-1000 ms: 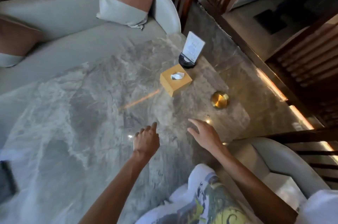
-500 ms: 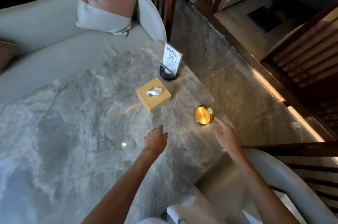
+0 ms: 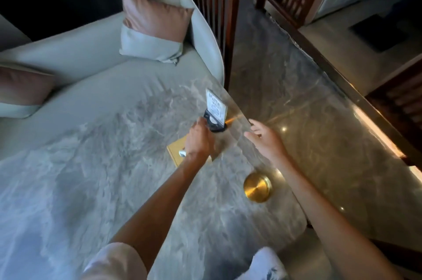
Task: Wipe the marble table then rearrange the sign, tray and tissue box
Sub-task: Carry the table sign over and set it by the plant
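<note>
A white card sign [image 3: 216, 106] on a round black base stands near the far right edge of the grey marble table [image 3: 96, 165]. My left hand [image 3: 199, 141] reaches over the yellow tissue box [image 3: 175, 150] and hides most of it. Its fingers are curled against the left side of the sign's base. My right hand [image 3: 266, 139] hovers to the right of the sign, over the table's edge, with its fingers spread and nothing in it. A small round gold tray [image 3: 257, 187] sits on the marble nearer to me, below my right forearm.
A pale sofa [image 3: 75, 67] with pink-and-grey cushions [image 3: 155, 26] curves behind the table. Dark wooden slat screens [image 3: 212, 5] stand beyond the sign. A polished stone floor [image 3: 308, 108] lies to the right, and another pale seat [image 3: 303, 254] is at the lower right.
Both hands moved forward past the tissue box and gold tray. My left hand went from the bare marble to the sign's base; my right hand left the tray's side and rose beside the sign.
</note>
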The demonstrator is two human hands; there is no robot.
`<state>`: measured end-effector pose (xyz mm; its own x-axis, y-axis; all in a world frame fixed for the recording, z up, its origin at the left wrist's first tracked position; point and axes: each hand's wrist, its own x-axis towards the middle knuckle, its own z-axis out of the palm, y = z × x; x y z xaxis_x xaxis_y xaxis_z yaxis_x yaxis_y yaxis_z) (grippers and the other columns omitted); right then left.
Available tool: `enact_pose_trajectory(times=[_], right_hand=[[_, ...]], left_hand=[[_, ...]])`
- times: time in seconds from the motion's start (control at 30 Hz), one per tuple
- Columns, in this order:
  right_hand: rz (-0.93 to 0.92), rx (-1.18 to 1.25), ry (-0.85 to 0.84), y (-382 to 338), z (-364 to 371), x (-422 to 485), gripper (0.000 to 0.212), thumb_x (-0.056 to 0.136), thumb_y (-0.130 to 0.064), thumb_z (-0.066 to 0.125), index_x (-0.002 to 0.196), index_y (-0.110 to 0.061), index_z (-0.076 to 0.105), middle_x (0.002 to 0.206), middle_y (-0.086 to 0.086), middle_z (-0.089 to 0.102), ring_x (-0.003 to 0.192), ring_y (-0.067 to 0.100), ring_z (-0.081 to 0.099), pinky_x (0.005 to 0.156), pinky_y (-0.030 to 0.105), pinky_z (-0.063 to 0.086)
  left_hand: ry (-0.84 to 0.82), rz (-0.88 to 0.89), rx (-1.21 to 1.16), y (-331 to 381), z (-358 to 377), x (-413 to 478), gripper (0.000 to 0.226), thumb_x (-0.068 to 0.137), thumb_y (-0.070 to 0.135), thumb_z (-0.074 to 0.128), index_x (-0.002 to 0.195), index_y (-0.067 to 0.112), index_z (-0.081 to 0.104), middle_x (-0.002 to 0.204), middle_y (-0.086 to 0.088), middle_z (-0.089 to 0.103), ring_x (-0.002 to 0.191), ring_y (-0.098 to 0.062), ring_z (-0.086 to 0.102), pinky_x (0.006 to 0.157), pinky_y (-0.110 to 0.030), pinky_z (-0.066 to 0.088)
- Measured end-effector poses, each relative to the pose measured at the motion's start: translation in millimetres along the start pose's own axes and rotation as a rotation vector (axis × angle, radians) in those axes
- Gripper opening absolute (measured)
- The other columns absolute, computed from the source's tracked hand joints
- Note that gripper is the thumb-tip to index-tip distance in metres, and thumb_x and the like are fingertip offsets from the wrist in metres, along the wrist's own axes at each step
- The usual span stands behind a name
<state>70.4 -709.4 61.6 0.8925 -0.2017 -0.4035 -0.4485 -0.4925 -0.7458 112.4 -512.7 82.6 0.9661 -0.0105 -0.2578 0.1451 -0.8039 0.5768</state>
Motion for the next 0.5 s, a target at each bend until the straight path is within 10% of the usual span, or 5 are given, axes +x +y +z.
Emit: enact_pose_trajectory(times=[0.33,0.5], right_hand=[[-0.001,-0.153,0.013,-4.0,59.3,122.0,0.062,0.067,-0.062,0.051,0.110,-0.020,0.069,0.110,0.005,0.074,0.100,0.024,0.070,0.085,0.041,0.057],[-0.053,-0.273,0.052,-34.6,53.7,108.5,0.023,0.087,-0.033,0.061,0.069,-0.020,0.054,0.082,0.008,0.067,0.079,0.027,0.065,0.067,0.034,0.050]], left_hand=[[-0.117,0.482,0.740,29.9,-13.5,111.5,0.070,0.085,-0.004,0.056,0.148,0.016,0.032,0.157,-0.009,0.027,0.144,-0.032,0.029,0.113,-0.043,0.036],[-0.149,0.581,0.968,38.1,0.0,124.1,0.052,0.085,0.008,0.063,0.135,0.016,0.050,0.140,-0.006,0.051,0.137,-0.029,0.038,0.113,-0.041,0.035]])
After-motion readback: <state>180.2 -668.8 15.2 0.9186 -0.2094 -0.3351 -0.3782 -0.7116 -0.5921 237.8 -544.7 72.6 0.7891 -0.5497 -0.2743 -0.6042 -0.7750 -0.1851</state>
